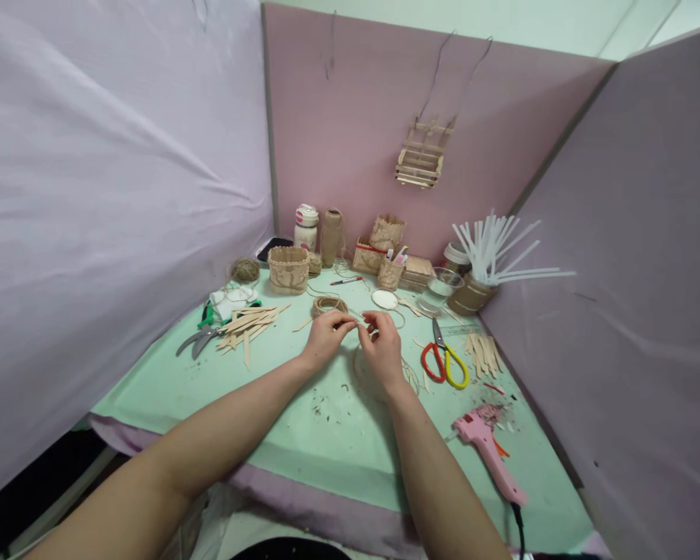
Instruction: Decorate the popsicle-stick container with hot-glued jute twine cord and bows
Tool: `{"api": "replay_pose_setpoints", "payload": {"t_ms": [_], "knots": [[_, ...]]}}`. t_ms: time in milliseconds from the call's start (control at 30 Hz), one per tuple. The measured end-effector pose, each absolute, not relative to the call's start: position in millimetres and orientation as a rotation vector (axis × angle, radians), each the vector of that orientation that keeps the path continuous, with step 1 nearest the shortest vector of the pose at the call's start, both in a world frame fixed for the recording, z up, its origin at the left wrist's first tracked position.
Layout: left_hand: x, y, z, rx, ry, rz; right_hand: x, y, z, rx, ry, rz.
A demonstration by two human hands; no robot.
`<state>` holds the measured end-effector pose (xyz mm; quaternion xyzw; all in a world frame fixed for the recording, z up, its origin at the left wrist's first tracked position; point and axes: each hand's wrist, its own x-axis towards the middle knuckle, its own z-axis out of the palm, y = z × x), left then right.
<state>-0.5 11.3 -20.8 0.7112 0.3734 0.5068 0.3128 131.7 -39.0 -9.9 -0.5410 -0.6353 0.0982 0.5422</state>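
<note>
Head view: bare left hand [330,336] and bare right hand [381,344] pinch a tiny, indistinct item [358,323]. Both grips are closed.

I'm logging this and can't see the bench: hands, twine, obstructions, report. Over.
Left hand and right hand close together at fingertips, grip too small to read. Twine coil just beyond. Scissors off right, clear of both.

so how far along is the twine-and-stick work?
Looks done: the oval basket standing upright, the slatted holder hanging on the wall. In hand: left hand and right hand meet fingertip to fingertip over something thin, maybe twine; too small to tell. Left, probably: loose sticks and the twine coil. No total visible, so no percentage.
</note>
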Motion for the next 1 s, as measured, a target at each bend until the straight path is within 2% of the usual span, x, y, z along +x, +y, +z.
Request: {"api": "replay_pose_setpoints", "payload": {"t_ms": [200, 433, 1000], "knots": [[0.3, 8.4, -19.8, 1.919, 0.969, 1.331, 130.9, -38.4, -10.4, -1.270, -1.523, 0.259], [2.4, 7.1, -18.2, 1.959, 0.951, 1.314, 131.9, -30.9, -14.8, -1.278, -1.177, 0.696], [3.8, 4.0, -18.0, 1.935, 0.968, 1.279, 134.9, -31.1, -11.5, -1.247, -1.165, 0.780]]}}
